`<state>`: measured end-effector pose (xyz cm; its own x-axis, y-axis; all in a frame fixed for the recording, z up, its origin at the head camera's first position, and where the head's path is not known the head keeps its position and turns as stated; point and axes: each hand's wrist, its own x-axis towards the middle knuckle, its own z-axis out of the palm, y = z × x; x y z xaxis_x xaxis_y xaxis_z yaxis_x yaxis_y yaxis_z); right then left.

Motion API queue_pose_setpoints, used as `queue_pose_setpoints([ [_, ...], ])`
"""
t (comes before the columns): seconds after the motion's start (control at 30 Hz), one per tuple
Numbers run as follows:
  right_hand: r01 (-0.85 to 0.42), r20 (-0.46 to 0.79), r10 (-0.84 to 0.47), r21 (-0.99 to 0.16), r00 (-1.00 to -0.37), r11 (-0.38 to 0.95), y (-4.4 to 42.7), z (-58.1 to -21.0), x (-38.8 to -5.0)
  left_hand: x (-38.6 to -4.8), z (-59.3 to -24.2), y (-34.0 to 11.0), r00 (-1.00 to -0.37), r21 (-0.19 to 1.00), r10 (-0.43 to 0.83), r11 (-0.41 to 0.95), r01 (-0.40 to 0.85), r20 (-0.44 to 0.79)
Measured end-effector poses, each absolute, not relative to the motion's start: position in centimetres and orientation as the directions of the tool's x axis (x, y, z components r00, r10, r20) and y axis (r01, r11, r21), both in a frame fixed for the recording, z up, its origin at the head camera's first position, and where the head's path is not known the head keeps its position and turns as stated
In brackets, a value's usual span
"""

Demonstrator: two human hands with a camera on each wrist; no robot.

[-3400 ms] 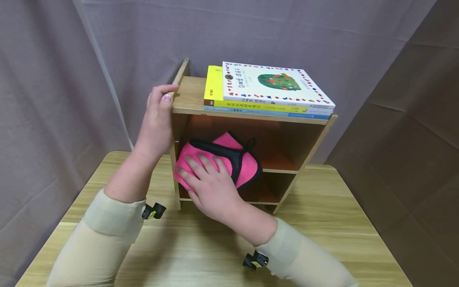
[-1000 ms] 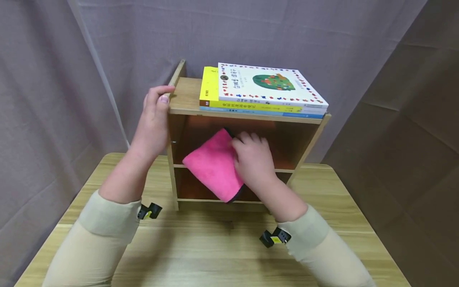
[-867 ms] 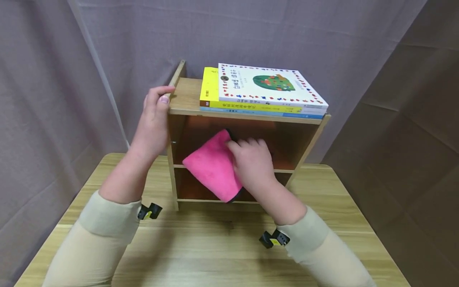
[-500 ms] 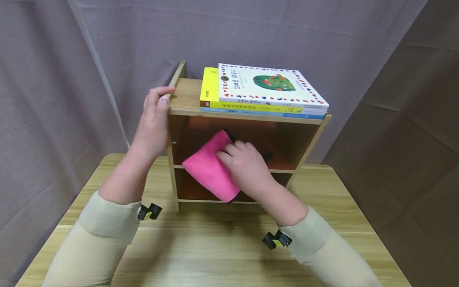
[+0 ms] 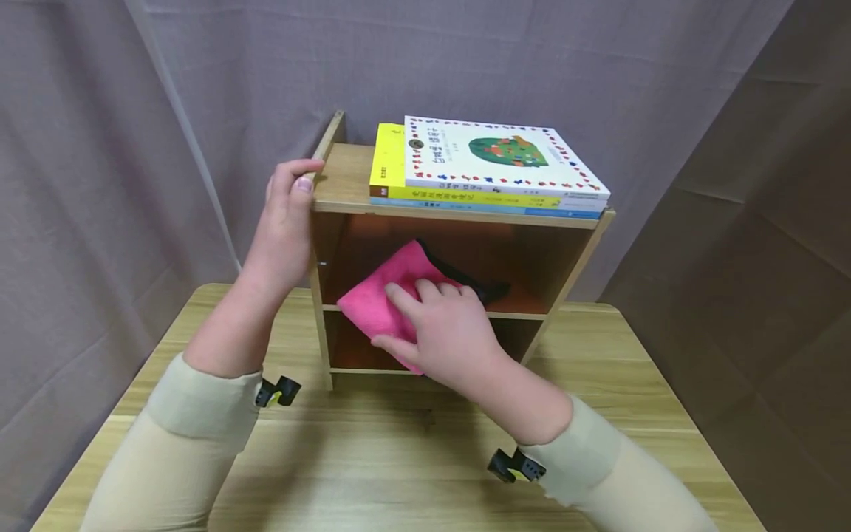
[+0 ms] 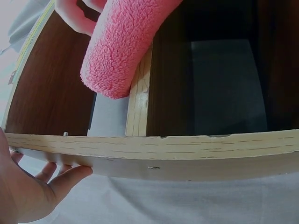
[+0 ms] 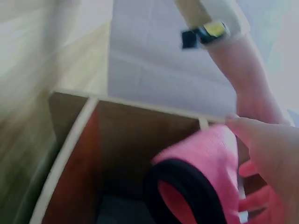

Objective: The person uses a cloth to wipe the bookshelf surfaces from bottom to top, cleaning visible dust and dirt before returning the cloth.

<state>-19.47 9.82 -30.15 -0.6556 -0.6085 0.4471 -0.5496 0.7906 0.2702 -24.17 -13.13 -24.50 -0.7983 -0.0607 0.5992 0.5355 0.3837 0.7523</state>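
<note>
Pink, fuzzy cloth (image 5: 372,299) with a black edge is under my right hand (image 5: 455,336), at the open front of a small wooden shelf (image 5: 346,177). The cloth crosses the middle board (image 5: 512,316), partly by the upper space and partly by the lower space. My right fingers are spread and a bit bent on it; I cannot tell if they hold it or only press. My left hand (image 5: 282,222) grips the shelf's left side wall near the top. On top of the shelf is a stack of books (image 5: 488,166), white over yellow over blue. The shelf stands on a wooden table (image 5: 372,458). I wear 2 pale sleeves (image 5: 193,421), and a grey curtain (image 5: 465,59) hangs behind.
</note>
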Motion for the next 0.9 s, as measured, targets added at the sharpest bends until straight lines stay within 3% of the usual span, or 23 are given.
queue_pose_setpoints([
  [0.17,-0.458,0.413,-0.542,0.291,-0.732,0.84,8.1,-31.8,-18.4,-24.2,-24.7,-13.2,-0.792,0.749,-0.064,0.38,0.543,0.607],
  [0.27,-0.414,0.435,-0.517,0.313,-0.737,0.855,7.4,-33.1,-18.4,-24.2,-24.8,-13.2,-0.792,0.75,-0.062,0.373,0.546,0.608],
  [0.63,-0.377,0.667,-0.47,0.293,-0.579,0.879,7.3,-35.6,-20.4,-24.3,-24.7,-13.0,-0.792,0.747,-0.044,0.368,0.554,0.609],
  [0.9,-0.449,0.727,-0.439,0.201,-0.528,0.871,7.2,-36.1,-20.8,-24.1,-24.5,-13.2,-0.801,0.754,-0.048,0.376,0.539,0.597],
])
